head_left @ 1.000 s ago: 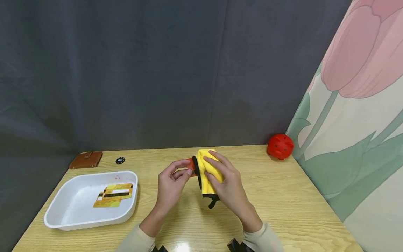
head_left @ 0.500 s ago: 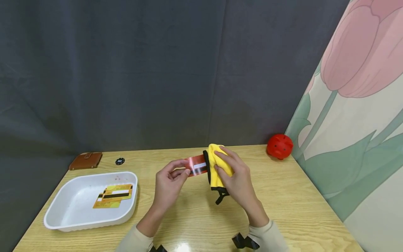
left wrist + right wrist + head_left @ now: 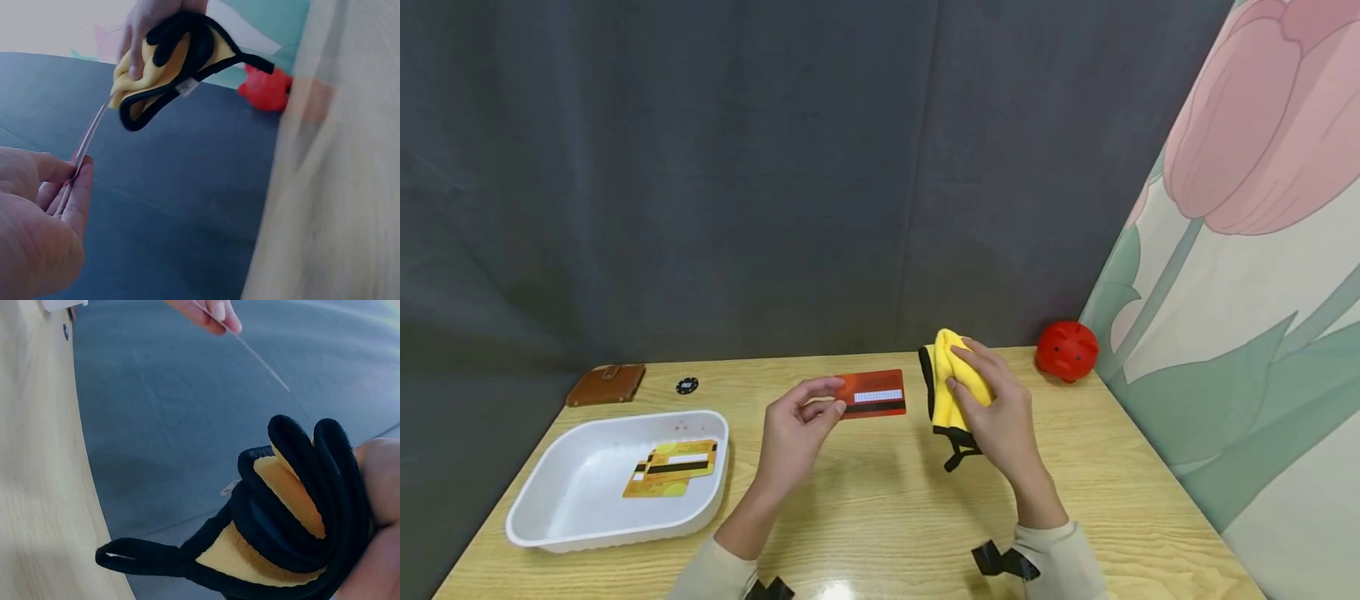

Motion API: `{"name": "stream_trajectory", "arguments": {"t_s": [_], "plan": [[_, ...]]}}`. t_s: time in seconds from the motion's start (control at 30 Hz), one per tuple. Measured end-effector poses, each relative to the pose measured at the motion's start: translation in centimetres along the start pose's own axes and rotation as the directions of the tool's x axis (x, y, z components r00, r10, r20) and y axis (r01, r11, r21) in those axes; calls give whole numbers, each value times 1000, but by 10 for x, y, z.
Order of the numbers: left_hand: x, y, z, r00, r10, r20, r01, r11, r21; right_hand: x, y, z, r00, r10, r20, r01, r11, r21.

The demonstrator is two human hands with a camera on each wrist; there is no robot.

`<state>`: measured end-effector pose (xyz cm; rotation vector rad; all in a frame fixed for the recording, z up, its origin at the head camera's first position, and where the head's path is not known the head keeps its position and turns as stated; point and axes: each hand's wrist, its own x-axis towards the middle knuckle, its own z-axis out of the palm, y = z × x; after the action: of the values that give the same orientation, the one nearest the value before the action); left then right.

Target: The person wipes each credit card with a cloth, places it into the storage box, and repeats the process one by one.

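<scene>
Between thumb and fingers, my left hand (image 3: pixel 796 429) pinches the left end of a red bank card (image 3: pixel 874 394) with a white strip and a dark stripe; in the left wrist view the card (image 3: pixel 90 134) appears nearly edge-on. My right hand (image 3: pixel 1000 412) grips a folded yellow cloth (image 3: pixel 951 383) with black edging, held in the air right of the card. A black hanging loop (image 3: pixel 140 556) sticks out from the cloth in the right wrist view. Card and cloth are apart in the head view.
On the left of the wooden table (image 3: pixel 865 517) stands a white tray (image 3: pixel 580 533) with yellow cards (image 3: pixel 681 458) in it. Behind it lie a brown wallet (image 3: pixel 606 384) and a black poker chip (image 3: pixel 687 385). A red piggy bank (image 3: pixel 1067 352) sits at the back right.
My right hand has moved right with the cloth, which covered most of the red card and is now off it. My left hand has shifted slightly left, keeping its pinch on the card.
</scene>
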<state>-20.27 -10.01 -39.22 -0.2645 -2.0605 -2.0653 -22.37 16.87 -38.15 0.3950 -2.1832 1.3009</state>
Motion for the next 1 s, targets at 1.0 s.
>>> {"name": "stream_trajectory", "arguments": {"t_s": [1.0], "plan": [[-15,18,-226,995,-83,-46,95,893,440,2,3,-14,997,66,32,-67,997,27]]}}
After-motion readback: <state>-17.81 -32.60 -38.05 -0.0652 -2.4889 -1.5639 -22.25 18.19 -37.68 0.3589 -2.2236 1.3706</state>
